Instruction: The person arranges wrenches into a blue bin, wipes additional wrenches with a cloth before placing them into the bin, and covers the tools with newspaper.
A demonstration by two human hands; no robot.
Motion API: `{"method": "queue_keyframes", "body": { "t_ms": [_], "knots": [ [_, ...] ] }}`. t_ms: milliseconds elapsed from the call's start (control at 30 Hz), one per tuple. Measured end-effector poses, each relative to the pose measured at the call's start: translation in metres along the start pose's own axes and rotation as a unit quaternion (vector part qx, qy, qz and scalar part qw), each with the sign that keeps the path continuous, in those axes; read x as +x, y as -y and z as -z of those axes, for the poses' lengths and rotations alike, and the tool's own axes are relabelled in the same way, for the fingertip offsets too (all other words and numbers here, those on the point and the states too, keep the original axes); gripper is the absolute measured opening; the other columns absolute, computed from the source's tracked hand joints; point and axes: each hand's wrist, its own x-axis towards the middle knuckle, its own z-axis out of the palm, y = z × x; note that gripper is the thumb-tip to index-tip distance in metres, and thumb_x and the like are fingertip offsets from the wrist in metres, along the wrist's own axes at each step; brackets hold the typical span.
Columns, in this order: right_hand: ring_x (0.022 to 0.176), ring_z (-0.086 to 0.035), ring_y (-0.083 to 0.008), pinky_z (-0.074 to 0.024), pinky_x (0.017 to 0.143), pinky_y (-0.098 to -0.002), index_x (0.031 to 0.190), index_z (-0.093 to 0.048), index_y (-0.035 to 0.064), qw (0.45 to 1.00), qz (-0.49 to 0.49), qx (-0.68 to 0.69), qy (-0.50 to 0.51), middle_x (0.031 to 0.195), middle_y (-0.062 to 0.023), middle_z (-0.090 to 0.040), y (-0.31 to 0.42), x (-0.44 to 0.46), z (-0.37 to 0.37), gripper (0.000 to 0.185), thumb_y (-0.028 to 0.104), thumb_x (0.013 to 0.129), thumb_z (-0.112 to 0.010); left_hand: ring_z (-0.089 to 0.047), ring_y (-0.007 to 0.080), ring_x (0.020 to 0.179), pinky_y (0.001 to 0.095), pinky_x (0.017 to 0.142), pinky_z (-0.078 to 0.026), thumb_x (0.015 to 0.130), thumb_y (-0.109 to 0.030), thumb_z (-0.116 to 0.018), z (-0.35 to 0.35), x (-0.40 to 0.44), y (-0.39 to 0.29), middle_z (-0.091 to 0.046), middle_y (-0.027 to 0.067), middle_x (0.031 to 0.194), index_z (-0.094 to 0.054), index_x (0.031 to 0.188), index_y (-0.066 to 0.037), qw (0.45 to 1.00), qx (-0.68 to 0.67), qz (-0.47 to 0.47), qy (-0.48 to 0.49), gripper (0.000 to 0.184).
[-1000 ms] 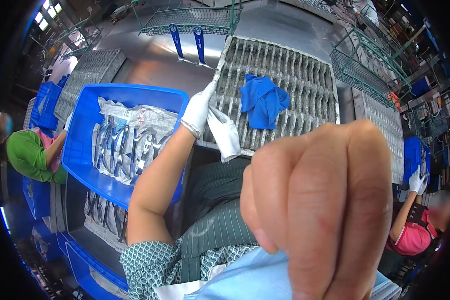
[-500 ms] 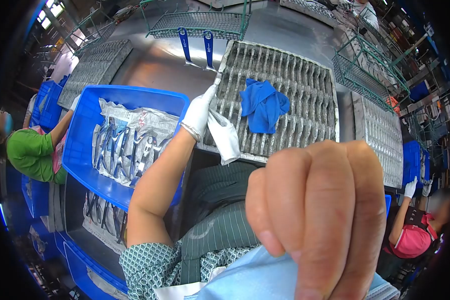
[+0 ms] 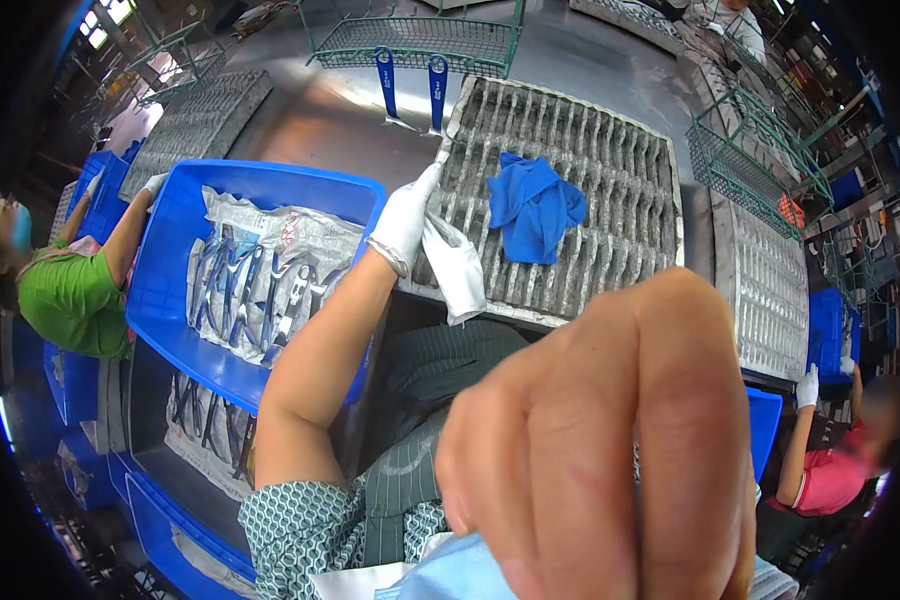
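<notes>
My left hand (image 3: 406, 225), in a white glove, has its fingers closed at the near left corner of a ridged metal tray (image 3: 625, 215). A loose white glove (image 3: 454, 268) hangs from it over the tray's front edge. A blue cloth (image 3: 536, 208) lies crumpled on the ridges. Bare and very close to the camera, my right hand (image 3: 610, 430) has its fingers curled and pressed together; whatever is in them is hidden. Two tools with blue handles (image 3: 437, 92) stand at the tray's back left corner.
On the left, a blue bin (image 3: 153, 290) holds paper and several shiny metal tools (image 3: 235, 290). Green wire baskets (image 3: 410, 42) stand behind. A person in green (image 3: 70, 300) works at left, another in pink (image 3: 828, 478) at right. A second ridged tray (image 3: 765, 270) is on the right.
My right hand has shifted left and slightly down, larger in view. The view has turned slightly. My left hand keeps the loose glove at the tray corner. The person in green has moved their arms.
</notes>
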Motion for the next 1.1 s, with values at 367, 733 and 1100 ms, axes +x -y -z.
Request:
{"method": "queue_keyframes", "body": {
  "t_ms": [367, 733, 1100],
  "knots": [
    [0.062, -0.06, -0.017, -0.0554, 0.06, -0.0276, 0.103, -0.059, -0.0041, 0.984, 0.144, 0.076, -0.072, 0.094, -0.0206, -0.063, -0.039, 0.013, -0.017, 0.026, -0.002, 0.079, -0.07, -0.039, 0.0028, 0.056, 0.0213, 0.053, -0.033, 0.094, -0.033, -0.06, 0.002, -0.002, -0.006, -0.047, -0.0098, 0.063, -0.06, 0.072, -0.015, 1.0, 0.002, 0.01, 0.001, 0.029],
    [0.074, -0.061, -0.021, -0.0527, 0.063, -0.0293, 0.098, -0.058, 0.0038, 0.982, 0.156, -0.054, -0.091, 0.096, -0.0213, -0.062, -0.036, 0.012, -0.011, 0.01, 0.01, 0.091, -0.058, -0.042, 0.0021, 0.059, 0.0209, 0.055, -0.037, 0.094, -0.031, -0.06, -0.006, -0.006, -0.014, -0.047, -0.01, 0.065, -0.058, 0.073, -0.015, 1.0, -0.012, 0.011, -0.025, 0.027],
    [0.083, -0.061, -0.0222, -0.0485, 0.079, -0.0343, 0.099, -0.059, -0.0029, 0.828, -0.027, -0.489, -0.271, 0.09, -0.0153, -0.064, 0.013, -0.129, 0.088, 0.039, 0.033, 0.1, -0.044, -0.041, 0.0104, 0.048, 0.0274, 0.047, -0.036, 0.09, -0.033, -0.064, -0.009, 0.014, -0.014, -0.036, -0.004, 0.053, -0.038, 0.059, -0.019, 0.98, -0.199, -0.008, -0.029, 0.043]
  ]
}}
